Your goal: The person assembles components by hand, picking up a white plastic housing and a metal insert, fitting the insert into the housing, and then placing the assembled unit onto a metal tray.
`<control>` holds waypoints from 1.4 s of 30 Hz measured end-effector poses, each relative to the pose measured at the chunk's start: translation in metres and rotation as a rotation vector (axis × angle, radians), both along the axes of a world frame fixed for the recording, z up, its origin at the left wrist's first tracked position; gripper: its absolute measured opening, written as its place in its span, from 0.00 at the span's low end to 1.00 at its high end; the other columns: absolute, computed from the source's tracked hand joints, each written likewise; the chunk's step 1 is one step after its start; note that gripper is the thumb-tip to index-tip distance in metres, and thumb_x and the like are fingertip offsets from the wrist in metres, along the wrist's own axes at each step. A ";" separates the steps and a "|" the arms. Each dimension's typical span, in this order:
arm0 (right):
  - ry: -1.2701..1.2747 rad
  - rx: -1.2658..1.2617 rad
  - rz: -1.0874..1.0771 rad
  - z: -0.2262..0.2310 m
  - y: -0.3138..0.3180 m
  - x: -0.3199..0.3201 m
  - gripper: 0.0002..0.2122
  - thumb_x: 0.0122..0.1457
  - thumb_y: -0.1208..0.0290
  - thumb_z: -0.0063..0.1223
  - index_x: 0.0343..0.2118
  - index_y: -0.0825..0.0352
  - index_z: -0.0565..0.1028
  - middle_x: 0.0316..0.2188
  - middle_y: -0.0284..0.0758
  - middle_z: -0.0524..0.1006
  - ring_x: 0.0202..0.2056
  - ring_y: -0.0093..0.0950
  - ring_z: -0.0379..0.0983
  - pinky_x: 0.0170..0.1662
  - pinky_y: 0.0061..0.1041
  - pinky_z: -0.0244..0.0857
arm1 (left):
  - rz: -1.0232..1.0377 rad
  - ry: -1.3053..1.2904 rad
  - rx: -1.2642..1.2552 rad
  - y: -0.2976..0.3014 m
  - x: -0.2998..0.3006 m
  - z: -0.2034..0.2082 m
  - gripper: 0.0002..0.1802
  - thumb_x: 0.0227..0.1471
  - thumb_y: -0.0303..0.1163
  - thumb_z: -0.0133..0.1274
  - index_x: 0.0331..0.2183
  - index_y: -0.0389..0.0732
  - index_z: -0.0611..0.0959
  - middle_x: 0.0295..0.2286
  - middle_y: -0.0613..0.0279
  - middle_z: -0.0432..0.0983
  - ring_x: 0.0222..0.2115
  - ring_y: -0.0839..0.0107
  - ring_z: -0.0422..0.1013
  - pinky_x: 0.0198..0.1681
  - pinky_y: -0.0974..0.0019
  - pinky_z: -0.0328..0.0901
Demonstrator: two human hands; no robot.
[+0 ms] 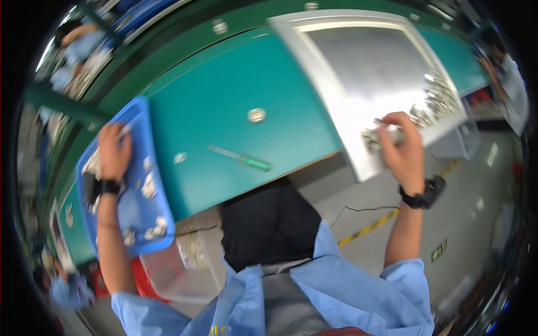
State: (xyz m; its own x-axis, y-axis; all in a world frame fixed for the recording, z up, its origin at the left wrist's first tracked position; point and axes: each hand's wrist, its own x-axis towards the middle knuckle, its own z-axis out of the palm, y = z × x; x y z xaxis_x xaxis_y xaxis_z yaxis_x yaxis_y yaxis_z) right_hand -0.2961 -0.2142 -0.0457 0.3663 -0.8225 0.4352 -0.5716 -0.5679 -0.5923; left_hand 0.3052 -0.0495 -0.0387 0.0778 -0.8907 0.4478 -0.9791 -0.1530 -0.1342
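Reaching out to both sides, the person in the blue shirt (342, 288) works with the hands well apart. From where I stand, the left hand (114, 154) is down in a blue tray (131, 196), its fingers bent by a small pale piece (125, 131); the blur leaves me unable to tell whether they pinch it. Whitish parts (149, 185) lie in that tray, beside and below this hand.

The right hand (404, 154) is over a silver tray (350, 137), thumb and fingertips curved apart around shiny metal parts (372, 140) at its near edge; I can't tell if it grips one. More metal pieces (440, 98) are heaped just beyond that hand, to its right.

Between the hands, on the green surface (224, 112), sit a round metal piece (256, 115) and, nearer the body, a green-handled tool (241, 158). A small clear ring (179, 158) lies closer to the left hand. Each wrist wears a black band (414, 200).
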 end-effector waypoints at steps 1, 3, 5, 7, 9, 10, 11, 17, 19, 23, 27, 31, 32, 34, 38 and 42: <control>-0.021 -0.074 0.048 0.002 -0.002 0.001 0.09 0.60 0.80 0.52 0.43 0.71 0.75 0.36 0.34 0.77 0.35 0.24 0.74 0.41 0.21 0.66 | 0.018 0.063 0.012 -0.002 -0.005 0.007 0.14 0.53 0.27 0.55 0.43 0.37 0.79 0.39 0.49 0.73 0.44 0.51 0.70 0.50 0.58 0.66; -0.009 -0.082 0.040 0.012 -0.005 0.003 0.10 0.59 0.81 0.52 0.44 0.71 0.76 0.36 0.33 0.78 0.35 0.24 0.75 0.41 0.21 0.66 | 0.162 0.376 0.073 0.000 -0.032 0.032 0.13 0.54 0.24 0.53 0.43 0.36 0.79 0.37 0.54 0.72 0.44 0.60 0.71 0.49 0.65 0.65; -0.020 -0.078 0.074 0.019 -0.002 0.003 0.11 0.59 0.82 0.52 0.44 0.71 0.76 0.36 0.33 0.79 0.35 0.24 0.76 0.41 0.21 0.66 | 0.053 0.513 0.022 0.001 -0.052 0.032 0.12 0.54 0.23 0.52 0.42 0.35 0.79 0.37 0.56 0.72 0.43 0.63 0.70 0.48 0.67 0.65; -0.131 0.019 0.069 0.023 0.001 0.008 0.11 0.59 0.83 0.50 0.45 0.72 0.75 0.37 0.37 0.80 0.36 0.26 0.77 0.43 0.24 0.68 | -0.100 0.752 -0.079 0.007 -0.074 0.039 0.11 0.54 0.21 0.51 0.41 0.34 0.79 0.37 0.60 0.72 0.42 0.70 0.70 0.46 0.71 0.64; -0.177 0.084 0.073 0.026 0.009 0.018 0.11 0.60 0.84 0.49 0.45 0.73 0.75 0.37 0.39 0.80 0.36 0.27 0.78 0.44 0.25 0.69 | -0.176 0.728 -0.075 0.009 -0.112 0.044 0.11 0.54 0.20 0.50 0.41 0.34 0.79 0.36 0.61 0.71 0.41 0.71 0.70 0.44 0.71 0.65; -0.341 0.173 0.147 0.027 0.016 0.027 0.11 0.60 0.83 0.49 0.46 0.74 0.74 0.38 0.42 0.80 0.37 0.30 0.79 0.45 0.27 0.70 | -0.255 0.699 -0.075 0.011 -0.135 0.047 0.12 0.54 0.19 0.49 0.41 0.34 0.79 0.36 0.63 0.71 0.41 0.73 0.70 0.42 0.71 0.65; -0.509 0.270 0.219 0.027 0.025 0.035 0.11 0.60 0.83 0.49 0.46 0.75 0.73 0.39 0.45 0.80 0.39 0.32 0.79 0.47 0.29 0.70 | -0.236 0.702 -0.058 0.014 -0.162 0.051 0.12 0.54 0.19 0.49 0.41 0.34 0.79 0.36 0.63 0.71 0.41 0.73 0.70 0.42 0.71 0.65; -0.954 0.564 0.588 0.016 0.087 0.082 0.12 0.62 0.78 0.48 0.48 0.75 0.70 0.41 0.53 0.80 0.42 0.42 0.79 0.51 0.40 0.70 | -0.410 1.621 0.375 0.045 -0.284 0.046 0.12 0.52 0.18 0.43 0.38 0.34 0.78 0.33 0.64 0.72 0.32 0.77 0.67 0.34 0.75 0.60; -0.994 0.640 0.684 0.010 0.103 0.094 0.13 0.62 0.76 0.48 0.48 0.74 0.70 0.41 0.53 0.80 0.46 0.45 0.77 0.53 0.43 0.68 | -0.498 1.694 0.445 0.038 -0.313 0.037 0.11 0.55 0.20 0.45 0.40 0.34 0.79 0.32 0.65 0.73 0.30 0.79 0.66 0.33 0.76 0.60; -1.039 0.557 0.722 -0.010 0.117 0.108 0.12 0.60 0.82 0.49 0.46 0.76 0.75 0.43 0.52 0.79 0.49 0.39 0.76 0.50 0.32 0.70 | -0.326 2.268 0.180 0.037 -0.352 0.025 0.10 0.60 0.23 0.47 0.42 0.34 0.79 0.32 0.64 0.74 0.30 0.79 0.66 0.32 0.75 0.61; -0.866 0.264 0.684 -0.013 0.119 0.111 0.11 0.56 0.83 0.54 0.43 0.75 0.77 0.42 0.49 0.80 0.49 0.41 0.75 0.50 0.36 0.69 | -0.390 2.340 0.259 0.045 -0.356 0.018 0.12 0.62 0.26 0.48 0.46 0.34 0.78 0.33 0.65 0.74 0.31 0.80 0.66 0.33 0.73 0.62; -0.804 0.100 0.680 -0.027 0.123 0.112 0.13 0.57 0.76 0.55 0.45 0.69 0.73 0.42 0.53 0.79 0.49 0.49 0.74 0.49 0.45 0.67 | -0.373 2.407 0.155 0.051 -0.362 0.017 0.13 0.60 0.24 0.49 0.46 0.33 0.77 0.33 0.64 0.74 0.30 0.79 0.67 0.32 0.73 0.62; -0.803 0.104 0.675 -0.026 0.124 0.111 0.13 0.57 0.76 0.55 0.45 0.69 0.73 0.42 0.53 0.79 0.49 0.49 0.74 0.49 0.45 0.67 | -0.337 2.462 0.128 0.051 -0.363 0.019 0.13 0.59 0.24 0.48 0.46 0.33 0.77 0.33 0.63 0.75 0.30 0.79 0.67 0.32 0.73 0.63; -0.737 0.062 0.665 -0.021 0.125 0.110 0.12 0.54 0.75 0.57 0.42 0.69 0.76 0.41 0.51 0.79 0.45 0.45 0.75 0.43 0.40 0.66 | -0.255 2.574 0.071 0.051 -0.365 0.020 0.13 0.57 0.23 0.48 0.44 0.31 0.77 0.32 0.62 0.75 0.29 0.79 0.68 0.31 0.72 0.63; -0.640 0.067 0.759 -0.011 0.111 0.100 0.11 0.50 0.74 0.61 0.38 0.69 0.78 0.39 0.47 0.79 0.38 0.40 0.76 0.37 0.34 0.62 | -0.495 2.366 0.218 0.051 -0.348 0.002 0.13 0.51 0.21 0.45 0.40 0.29 0.77 0.30 0.61 0.75 0.28 0.78 0.69 0.31 0.72 0.63; -0.551 0.163 0.847 -0.004 0.100 0.090 0.10 0.46 0.74 0.63 0.34 0.68 0.80 0.37 0.44 0.79 0.35 0.36 0.75 0.34 0.31 0.59 | -0.488 2.391 0.385 0.047 -0.337 0.007 0.14 0.47 0.21 0.41 0.36 0.29 0.77 0.28 0.62 0.75 0.28 0.77 0.69 0.31 0.73 0.63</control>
State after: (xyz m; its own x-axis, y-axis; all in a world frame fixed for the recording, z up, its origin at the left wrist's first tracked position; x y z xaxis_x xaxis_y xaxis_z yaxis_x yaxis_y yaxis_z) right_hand -0.2058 -0.1139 -0.0493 0.6375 -0.4507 0.6248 0.3549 -0.5481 -0.7574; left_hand -0.0320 -0.0027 -0.0320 -0.1615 -0.9749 -0.1532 0.5907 -0.2199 0.7764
